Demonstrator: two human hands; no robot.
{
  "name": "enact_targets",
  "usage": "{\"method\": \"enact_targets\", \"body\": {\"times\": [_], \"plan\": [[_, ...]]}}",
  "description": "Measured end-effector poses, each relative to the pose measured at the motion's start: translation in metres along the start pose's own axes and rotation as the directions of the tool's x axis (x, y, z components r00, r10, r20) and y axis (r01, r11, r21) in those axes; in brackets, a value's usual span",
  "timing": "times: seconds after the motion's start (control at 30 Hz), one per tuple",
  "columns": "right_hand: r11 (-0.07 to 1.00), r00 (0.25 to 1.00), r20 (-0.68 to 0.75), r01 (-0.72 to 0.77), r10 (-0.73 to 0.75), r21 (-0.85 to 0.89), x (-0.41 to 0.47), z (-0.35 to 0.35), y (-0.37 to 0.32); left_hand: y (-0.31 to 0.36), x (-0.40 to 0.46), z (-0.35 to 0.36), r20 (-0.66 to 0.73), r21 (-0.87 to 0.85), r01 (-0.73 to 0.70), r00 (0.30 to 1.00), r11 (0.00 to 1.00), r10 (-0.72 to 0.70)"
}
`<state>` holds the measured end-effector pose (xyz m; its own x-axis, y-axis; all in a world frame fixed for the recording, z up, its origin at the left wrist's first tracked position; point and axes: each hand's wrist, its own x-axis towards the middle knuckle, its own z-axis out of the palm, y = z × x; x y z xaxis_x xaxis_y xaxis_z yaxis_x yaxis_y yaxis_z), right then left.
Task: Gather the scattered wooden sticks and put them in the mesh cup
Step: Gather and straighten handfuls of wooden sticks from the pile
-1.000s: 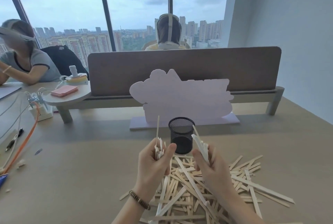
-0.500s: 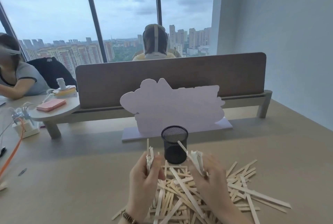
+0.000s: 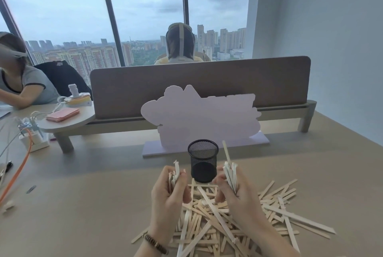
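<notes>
Head view, items as we are seeing them:

Left hand (image 3: 169, 195): we are gripping a bundle of wooden sticks (image 3: 173, 176), fingers curled round it, the stick ends standing up above the thumb. A beaded bracelet (image 3: 154, 243) is sitting on this wrist.

Right hand (image 3: 235, 193): we are gripping a second bundle (image 3: 230, 172), fingers curled round it, one longer stick rising above the others.

Mesh cup (image 3: 203, 160): black, upright on the table (image 3: 83, 205), standing between the two hands and just beyond them. We cannot tell whether any sticks are lying inside it.

Scattered sticks (image 3: 209, 219): a loose pile is lying under both hands and spreading out to the right of the right hand.

Lilac cutout board (image 3: 199, 118): standing upright beyond the cup.
</notes>
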<state>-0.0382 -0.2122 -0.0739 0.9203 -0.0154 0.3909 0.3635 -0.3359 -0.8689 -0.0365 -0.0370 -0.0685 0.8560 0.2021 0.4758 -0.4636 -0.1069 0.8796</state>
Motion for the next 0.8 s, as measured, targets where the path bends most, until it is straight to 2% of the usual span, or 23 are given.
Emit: {"method": "enact_targets", "body": {"times": [0.1,0.33,0.47,0.57,0.7,0.8], "plan": [[0.999,1.0,0.017,-0.023,0.022,0.03,0.0,0.0,-0.002,-0.001,-0.001,0.0,-0.009,-0.02,0.006,1.0,1.0,-0.007],[0.999,0.993,-0.116,0.022,-0.017,0.045,-0.001,-0.004,-0.001,0.001,-0.002,0.001,-0.001,-0.013,-0.011,1.0,1.0,0.011],[1.0,0.993,-0.116,-0.015,0.016,0.011,0.002,-0.006,0.002,0.0,-0.001,0.0,0.0,0.006,-0.007,1.0,1.0,0.007],[0.987,0.991,-0.065,-0.105,0.114,0.119,0.003,-0.008,-0.008,0.002,-0.001,0.0,0.009,-0.016,-0.005,1.0,1.0,0.005],[0.916,0.979,0.026,-0.2,0.204,0.347,0.002,-0.012,-0.024,0.001,0.001,-0.004,-0.067,-0.056,0.016,0.998,0.998,-0.02],[0.877,0.975,-0.006,-0.195,0.22,0.439,0.003,-0.017,-0.031,0.002,0.004,-0.008,-0.113,-0.18,0.069,0.989,0.981,-0.09]]}}
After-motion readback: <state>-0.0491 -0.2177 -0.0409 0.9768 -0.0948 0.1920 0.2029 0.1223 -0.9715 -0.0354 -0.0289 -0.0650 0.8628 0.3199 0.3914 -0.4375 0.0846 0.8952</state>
